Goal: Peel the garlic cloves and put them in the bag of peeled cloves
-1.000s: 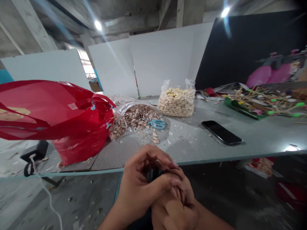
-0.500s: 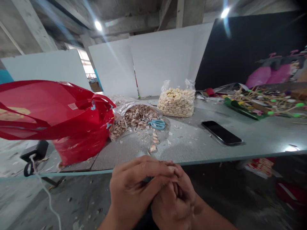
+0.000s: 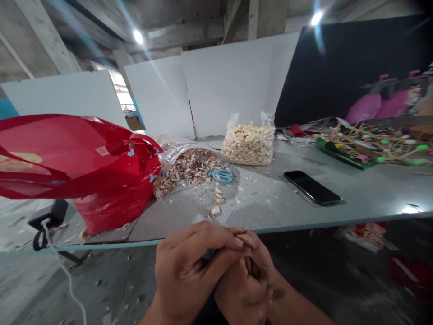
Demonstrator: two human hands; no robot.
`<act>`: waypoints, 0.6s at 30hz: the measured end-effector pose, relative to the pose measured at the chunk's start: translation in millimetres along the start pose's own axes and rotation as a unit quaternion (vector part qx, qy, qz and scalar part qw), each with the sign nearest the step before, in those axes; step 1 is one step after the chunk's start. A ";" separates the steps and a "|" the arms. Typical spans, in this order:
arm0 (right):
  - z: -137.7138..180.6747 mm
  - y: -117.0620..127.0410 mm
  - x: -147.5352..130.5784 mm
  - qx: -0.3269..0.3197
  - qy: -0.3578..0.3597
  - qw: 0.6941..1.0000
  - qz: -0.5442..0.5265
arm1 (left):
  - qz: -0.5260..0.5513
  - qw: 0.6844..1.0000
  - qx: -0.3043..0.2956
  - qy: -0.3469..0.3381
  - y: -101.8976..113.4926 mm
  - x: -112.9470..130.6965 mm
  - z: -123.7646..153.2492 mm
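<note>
My left hand [image 3: 191, 262] and my right hand [image 3: 245, 275] meet just in front of the table edge. Both are closed, with the fingertips pressed together; whatever they pinch is hidden among the fingers. Past them on the table, several unpeeled garlic cloves [image 3: 215, 210] lie in a short row. Scissors with light blue handles [image 3: 221, 176] rest at the edge of a heap of garlic skins [image 3: 194, 164], which spills from a clear plastic bag. Farther back stands a clear bag of peeled garlic cloves [image 3: 248, 144].
A large red plastic bag [image 3: 115, 180] stands on the left, beside a black box [image 3: 50, 214] with a white cable. To the right lies a black phone [image 3: 313, 187]. Sticks with coloured tips [image 3: 379, 140] and a green sheet [image 3: 345, 155] clutter the far right.
The fingers have shifted slightly where the two hands meet. Things on the table stay where they were.
</note>
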State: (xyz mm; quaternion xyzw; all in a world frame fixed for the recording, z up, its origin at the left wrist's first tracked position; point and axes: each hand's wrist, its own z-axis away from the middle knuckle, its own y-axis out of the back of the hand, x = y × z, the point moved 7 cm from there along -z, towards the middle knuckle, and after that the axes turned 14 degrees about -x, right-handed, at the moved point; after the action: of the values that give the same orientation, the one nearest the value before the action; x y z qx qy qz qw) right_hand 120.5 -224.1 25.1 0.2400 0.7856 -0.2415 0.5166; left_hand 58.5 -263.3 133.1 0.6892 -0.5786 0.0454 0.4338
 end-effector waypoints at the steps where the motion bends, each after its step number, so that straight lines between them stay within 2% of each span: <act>1: 1.0 1.7 -2.1 0.012 0.011 1.000 0.013 | 0.000 1.000 0.001 -0.002 0.2 1.1 0.1; 6: 6.7 8.1 -10.1 0.055 0.038 0.996 0.056 | -0.015 0.999 0.000 -0.033 1.3 6.5 2.0; 12: 8.9 6.4 -8.8 0.091 0.027 0.995 0.008 | -0.017 0.998 0.000 -0.062 -0.5 2.0 7.2; 16: -1.6 2.0 1.3 0.058 0.011 0.997 -0.040 | 0.057 0.998 0.000 -0.014 -2.5 -11.9 5.5; 18: -6.9 -1.9 5.1 0.029 0.020 0.998 -0.052 | 0.136 0.990 -0.029 0.037 -9.1 -21.3 2.3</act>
State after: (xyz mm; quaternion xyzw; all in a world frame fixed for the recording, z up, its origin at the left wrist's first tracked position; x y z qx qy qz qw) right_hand 112.8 -220.6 23.1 0.2183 0.7997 -0.2864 0.4803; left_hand 58.1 -249.1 114.7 0.5890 -0.6515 0.1124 0.4648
